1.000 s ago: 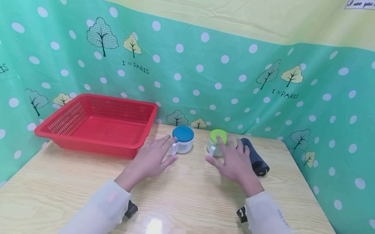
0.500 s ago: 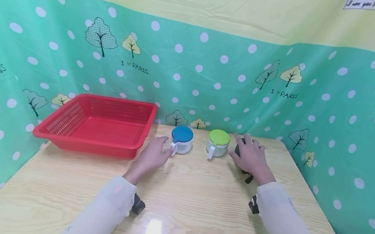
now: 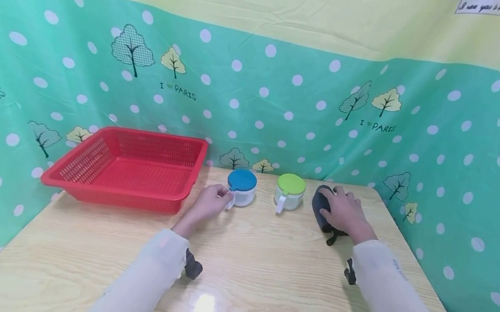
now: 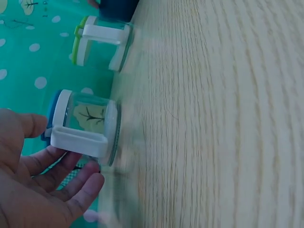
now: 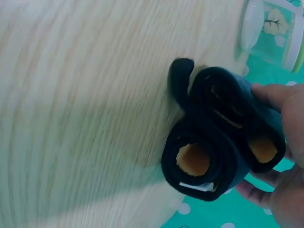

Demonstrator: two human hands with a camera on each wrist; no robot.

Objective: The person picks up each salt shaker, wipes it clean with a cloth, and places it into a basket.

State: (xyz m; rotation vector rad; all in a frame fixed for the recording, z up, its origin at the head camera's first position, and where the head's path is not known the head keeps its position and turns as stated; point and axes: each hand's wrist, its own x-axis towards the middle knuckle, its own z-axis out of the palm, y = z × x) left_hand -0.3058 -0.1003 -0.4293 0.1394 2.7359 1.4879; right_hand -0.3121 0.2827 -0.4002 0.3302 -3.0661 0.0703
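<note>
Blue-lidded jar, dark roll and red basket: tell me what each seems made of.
Blue-lidded jar: glass or clear hard plastic, as its see-through, shiny wall leaves open; its white handle looks like smooth plastic.
Dark roll: probably thick matte cloth, from its soft, coiled layers.
Red basket: likely moulded plastic, slightly glossy, with perforated walls.

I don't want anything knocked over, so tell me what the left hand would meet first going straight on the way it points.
The blue-lidded jar, probably at its white handle; the left hand is right by it, though contact is unclear.
</note>
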